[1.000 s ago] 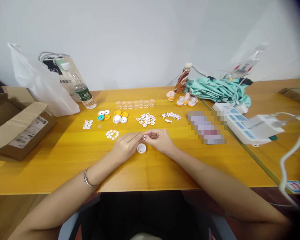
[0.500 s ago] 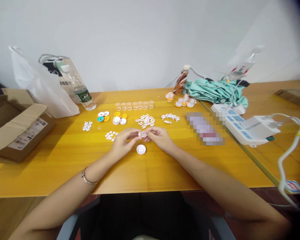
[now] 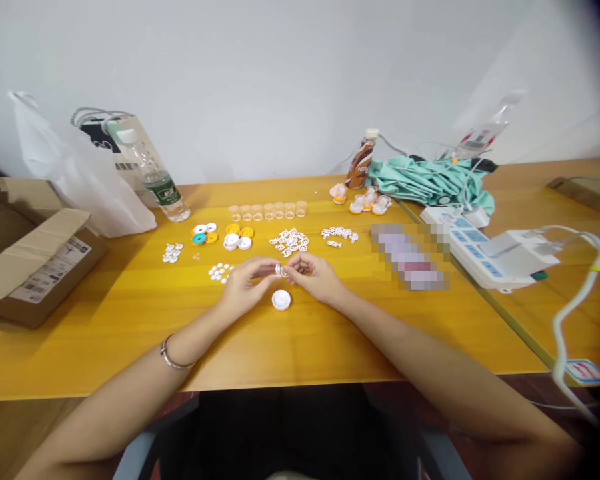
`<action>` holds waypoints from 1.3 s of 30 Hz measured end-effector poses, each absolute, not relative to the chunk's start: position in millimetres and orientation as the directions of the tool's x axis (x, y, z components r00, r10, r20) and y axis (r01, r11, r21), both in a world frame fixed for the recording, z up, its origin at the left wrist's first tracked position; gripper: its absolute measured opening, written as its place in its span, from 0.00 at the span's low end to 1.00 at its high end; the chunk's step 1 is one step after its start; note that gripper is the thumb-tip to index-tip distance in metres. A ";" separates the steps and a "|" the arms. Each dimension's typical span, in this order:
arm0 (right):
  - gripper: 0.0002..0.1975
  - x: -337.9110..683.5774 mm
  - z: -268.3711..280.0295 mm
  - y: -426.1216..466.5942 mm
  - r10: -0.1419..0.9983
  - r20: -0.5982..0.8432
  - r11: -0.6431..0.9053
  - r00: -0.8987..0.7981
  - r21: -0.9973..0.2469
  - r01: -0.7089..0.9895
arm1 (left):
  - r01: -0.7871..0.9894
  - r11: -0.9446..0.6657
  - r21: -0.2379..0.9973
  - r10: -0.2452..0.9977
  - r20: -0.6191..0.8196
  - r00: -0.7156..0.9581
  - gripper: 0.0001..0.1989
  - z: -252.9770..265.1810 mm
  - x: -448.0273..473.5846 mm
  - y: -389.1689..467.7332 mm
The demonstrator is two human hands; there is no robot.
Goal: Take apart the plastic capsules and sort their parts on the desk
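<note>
My left hand (image 3: 246,285) is closed, with thumb and fingers pinching a small white round part (image 3: 279,269). Against it, my right hand (image 3: 316,277) pinches a white openwork plastic piece (image 3: 285,272), partly covered by its fingertips. The two parts meet or nearly meet between the hands; whether they are joined I cannot tell. Just below on the table sits a white round cup-like part (image 3: 281,300). Beyond the hands lie a pile of white openwork pieces (image 3: 290,241) and a smaller group of them (image 3: 340,233). White discs (image 3: 220,272) lie left of my left hand.
Clear small cups (image 3: 269,211) stand in a row at the back. Coloured rings (image 3: 199,238) and white knobs (image 3: 173,252) lie left. A water bottle (image 3: 165,190), a cardboard box (image 3: 55,273), a brown drink bottle (image 3: 363,160) and a power strip (image 3: 473,250) surround the work area.
The openwork piece has turned from facing me to nearly edge-on between my fingers. My right fingers have shifted slightly left over it. The view has moved slightly.
</note>
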State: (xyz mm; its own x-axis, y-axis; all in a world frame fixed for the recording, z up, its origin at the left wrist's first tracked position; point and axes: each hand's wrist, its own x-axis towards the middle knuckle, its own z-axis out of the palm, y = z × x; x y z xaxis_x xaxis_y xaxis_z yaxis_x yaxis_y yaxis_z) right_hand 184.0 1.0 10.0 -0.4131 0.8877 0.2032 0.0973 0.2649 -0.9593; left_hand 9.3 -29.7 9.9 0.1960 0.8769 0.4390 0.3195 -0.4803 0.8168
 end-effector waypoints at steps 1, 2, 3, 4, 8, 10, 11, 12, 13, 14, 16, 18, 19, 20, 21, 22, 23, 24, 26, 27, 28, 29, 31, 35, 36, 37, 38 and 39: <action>0.08 183.5 9.6 1.6 0.888 0.196 0.253 -0.415 -0.964 0.084 | 0.327 -0.484 0.811 0.875 0.449 0.183 0.11 9.7 9.7 -29.9; 0.08 183.1 9.4 2.1 0.889 0.194 0.246 -0.414 -0.967 0.074 | 0.335 -0.487 0.806 0.873 0.458 0.169 0.11 9.5 10.2 -29.9; 0.08 182.9 9.6 2.4 0.889 0.197 0.246 -0.413 -0.967 0.069 | 0.339 -0.488 0.805 0.872 0.464 0.154 0.11 9.3 10.8 -29.9; 0.08 182.9 10.1 2.6 0.888 0.205 0.257 -0.411 -0.964 0.074 | 0.338 -0.483 0.808 0.874 0.465 0.139 0.12 9.2 11.4 -29.8; 0.07 186.2 14.7 2.4 0.851 0.333 0.435 -0.406 -0.880 0.191 | 0.279 -0.415 0.866 0.908 0.414 0.067 0.13 8.9 14.7 -28.7; 0.07 188.3 17.3 1.8 0.807 0.418 0.543 -0.418 -0.803 0.245 | 0.242 -0.380 0.893 0.923 0.382 0.039 0.13 8.9 16.7 -28.0; 0.06 189.1 18.4 1.3 0.782 0.450 0.586 -0.432 -0.766 0.264 | 0.229 -0.368 0.901 0.928 0.371 0.031 0.13 9.1 17.8 -27.8; 0.06 189.6 19.2 0.7 0.759 0.474 0.621 -0.446 -0.732 0.279 | 0.220 -0.361 0.906 0.931 0.364 0.026 0.13 9.5 18.7 -27.7; 0.06 189.7 19.9 0.3 0.740 0.490 0.647 -0.460 -0.705 0.289 | 0.221 -0.358 0.907 0.932 0.362 0.023 0.13 10.1 19.3 -27.8; 0.06 189.8 20.2 0.1 0.728 0.498 0.662 -0.471 -0.690 0.293 | 0.230 -0.359 0.904 0.931 0.364 0.022 0.13 10.9 19.5 -28.0; 0.06 190.6 19.9 1.7 0.739 0.498 0.651 -0.454 -0.701 0.291 | 0.271 -0.382 0.884 0.920 0.390 0.027 0.12 13.4 18.0 -28.6; 0.06 194.5 18.0 7.8 0.794 0.471 0.587 -0.384 -0.759 0.282 | 0.312 -0.418 0.854 0.901 0.434 0.020 0.10 16.6 13.6 -28.7; 0.06 198.0 16.5 12.9 0.832 0.444 0.537 -0.333 -0.797 0.278 | 0.325 -0.431 0.842 0.891 0.453 0.009 0.09 18.2 10.5 -28.4; 0.07 202.4 14.6 19.0 0.868 0.412 0.482 -0.277 -0.834 0.270 | 0.332 -0.439 0.835 0.885 0.466 -0.004 0.09 19.5 7.2 -27.9; 0.08 207.3 12.5 25.8 0.899 0.380 0.429 -0.219 -0.866 0.256 | 0.335 -0.439 0.834 0.883 0.469 -0.012 0.08 20.5 4.1 -27.0; 0.08 212.1 10.2 32.7 0.921 0.351 0.384 -0.169 -0.891 0.241 | 0.335 -0.434 0.836 0.885 0.465 -0.014 0.08 21.0 1.4 -25.9; 0.08 216.4 7.9 39.3 0.933 0.341 0.359 -0.115 -0.904 0.233 | 0.334 -0.428 0.840 0.890 0.456 -0.007 0.08 21.0 -0.5 -24.7; 0.08 219.6 5.6 44.9 0.935 0.347 0.353 -0.070 -0.905 0.235 | 0.329 -0.424 0.844 0.894 0.447 0.007 0.08 20.5 -1.7 -23.4; 0.08 221.6 1.6 52.3 0.929 0.371 0.362 -0.017 -0.895 0.261 | 0.315 -0.425 0.849 0.900 0.434 0.044 0.09 18.7 -1.6 -21.3; 0.08 220.3 -0.1 54.1 0.925 0.380 0.367 -0.012 -0.886 0.282 | 0.309 -0.429 0.849 0.900 0.432 0.062 0.09 17.7 -0.8 -20.7; 0.07 217.6 -1.6 55.0 0.923 0.384 0.371 -0.018 -0.878 0.302 | 0.304 -0.433 0.848 0.899 0.431 0.080 0.09 16.6 0.1 -20.5; 0.07 214.1 -2.9 55.3 0.923 0.385 0.373 -0.029 -0.870 0.322 | 0.302 -0.437 0.847 0.898 0.428 0.098 0.09 15.7 1.1 -20.5; 0.07 206.0 -5.2 55.5 0.921 0.387 0.379 -0.051 -0.857 0.350 | 0.305 -0.445 0.842 0.895 0.429 0.121 0.09 14.2 2.4 -21.1; 0.06 195.9 -9.0 57.8 0.920 0.381 0.383 -0.087 -0.837 0.391 | 0.321 -0.461 0.827 0.887 0.442 0.135 0.10 12.5 3.3 -21.9; 0.06 195.3 -9.7 58.6 0.920 0.379 0.385 -0.098 -0.828 0.407 | 0.325 -0.465 0.824 0.885 0.445 0.138 0.10 12.1 3.7 -21.8; 0.05 195.4 -10.4 59.3 0.918 0.382 0.390 -0.108 -0.816 0.426 | 0.328 -0.468 0.821 0.883 0.446 0.144 0.10 11.7 4.2 -21.7; 0.05 195.8 -10.9 59.8 0.912 0.392 0.402 -0.119 -0.797 0.451 | 0.331 -0.471 0.818 0.882 0.448 0.148 0.10 11.3 4.7 -21.6; 0.05 196.4 -11.3 60.3 0.902 0.411 0.422 -0.133 -0.770 0.479 | 0.334 -0.474 0.815 0.880 0.450 0.152 0.10 10.8 5.3 -21.5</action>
